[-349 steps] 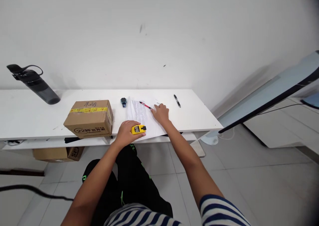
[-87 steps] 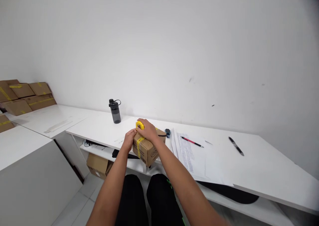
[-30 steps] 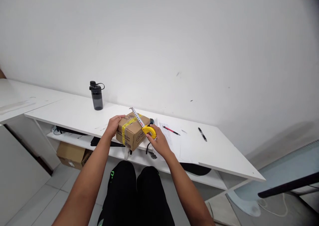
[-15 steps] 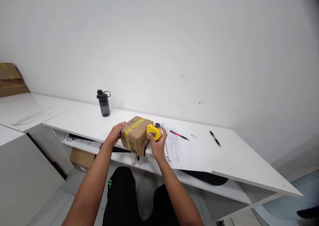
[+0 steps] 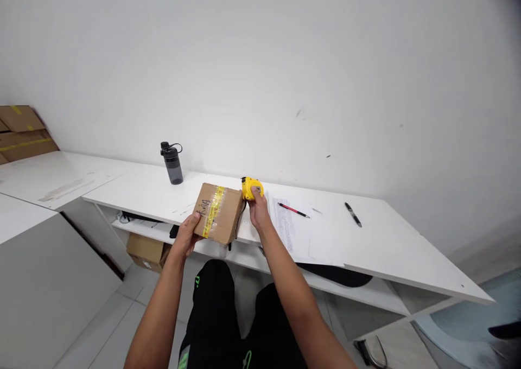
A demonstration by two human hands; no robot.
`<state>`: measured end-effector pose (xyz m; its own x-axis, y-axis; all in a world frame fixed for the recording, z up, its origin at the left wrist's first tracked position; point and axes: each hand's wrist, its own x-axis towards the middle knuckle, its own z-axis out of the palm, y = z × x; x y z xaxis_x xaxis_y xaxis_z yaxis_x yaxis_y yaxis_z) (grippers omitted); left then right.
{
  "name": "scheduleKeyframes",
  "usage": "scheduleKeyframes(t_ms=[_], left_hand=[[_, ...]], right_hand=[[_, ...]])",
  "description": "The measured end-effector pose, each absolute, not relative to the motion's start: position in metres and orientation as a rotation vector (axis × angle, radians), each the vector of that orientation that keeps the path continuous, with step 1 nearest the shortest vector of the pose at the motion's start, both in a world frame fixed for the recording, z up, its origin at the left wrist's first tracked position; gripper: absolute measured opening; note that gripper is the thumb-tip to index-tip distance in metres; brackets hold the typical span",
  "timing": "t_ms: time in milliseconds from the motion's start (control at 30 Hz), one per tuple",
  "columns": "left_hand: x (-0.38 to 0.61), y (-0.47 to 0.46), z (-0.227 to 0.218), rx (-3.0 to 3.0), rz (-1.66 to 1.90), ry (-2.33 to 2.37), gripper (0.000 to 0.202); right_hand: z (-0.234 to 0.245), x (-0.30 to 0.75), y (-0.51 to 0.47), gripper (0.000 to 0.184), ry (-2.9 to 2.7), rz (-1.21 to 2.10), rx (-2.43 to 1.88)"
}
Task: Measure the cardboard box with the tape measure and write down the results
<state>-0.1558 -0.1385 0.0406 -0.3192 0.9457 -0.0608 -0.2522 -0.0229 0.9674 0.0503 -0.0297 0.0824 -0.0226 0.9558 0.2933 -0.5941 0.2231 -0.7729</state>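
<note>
Your left hand (image 5: 189, 234) pinches the brown cardboard box (image 5: 226, 211) at its near left corner, seemingly steadying it by the white bench (image 5: 366, 249)'s front edge; your right hand (image 5: 259, 210) clasps the rounded yellow plastic tape measure (image 5: 248, 187) at its far right corner.

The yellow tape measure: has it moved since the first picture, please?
Yes: in this view, the tape measure has shifted from the desk's front edge toward the wall.
</note>
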Motion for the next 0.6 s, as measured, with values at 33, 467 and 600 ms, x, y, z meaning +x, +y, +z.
scheduleKeyframes(t_ms=[33,467,600], left_hand=[[-0.151,-0.134,0.037,0.829,1.636,1.261,0.068],[-0.120,-0.086,0.095,1.247,1.751,1.428,0.062],[-0.116,-0.098,0.104,1.278,1.650,1.320,0.074]], right_hand=[[0.086,0.051,-0.034,0.052,-0.929,1.295,-0.500],[0.118,0.029,-0.101,0.052,-1.014,1.521,-0.530],[0.137,0.030,-0.074,0.047,-1.154,1.654,-0.604]])
